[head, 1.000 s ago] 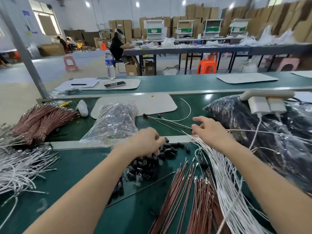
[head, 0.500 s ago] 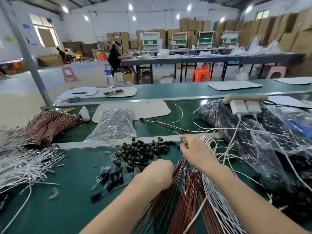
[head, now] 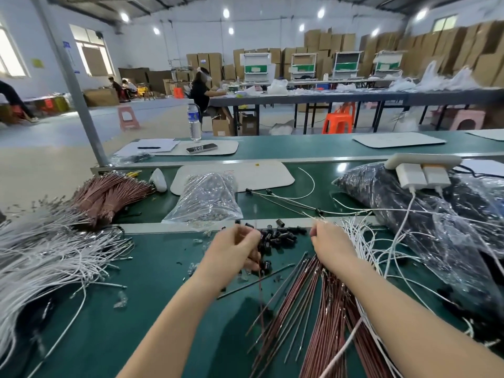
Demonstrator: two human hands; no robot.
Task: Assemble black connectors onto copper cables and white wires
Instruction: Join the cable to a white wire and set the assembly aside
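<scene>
Item: green tabletop [head: 152, 296], no legible writing.
Our left hand [head: 234, 252], now raised, pinches a thin copper cable [head: 261, 293] and small black plastic connector [head: 266, 265]; right hand [head: 331, 242] fingers closed on white wires [head: 362, 241].

My left hand [head: 234, 251] sits left of my right hand [head: 331, 245], the heap of small black plastic connectors [head: 278, 237] between them on the green bench mat [head: 152, 296]. Fanned bundle of thin copper cables [head: 308, 309] lies under and before my right hand, loose white wires [head: 365, 241] just right of it. Big white wire pile [head: 41, 257] far left, tied copper cable bunch [head: 109, 192] behind that. Clear plastic bag of parts [head: 207, 197] behind the connectors; dark plastic-wrapped sack [head: 425, 214] at right, white power strip [head: 422, 165] on it.
</scene>
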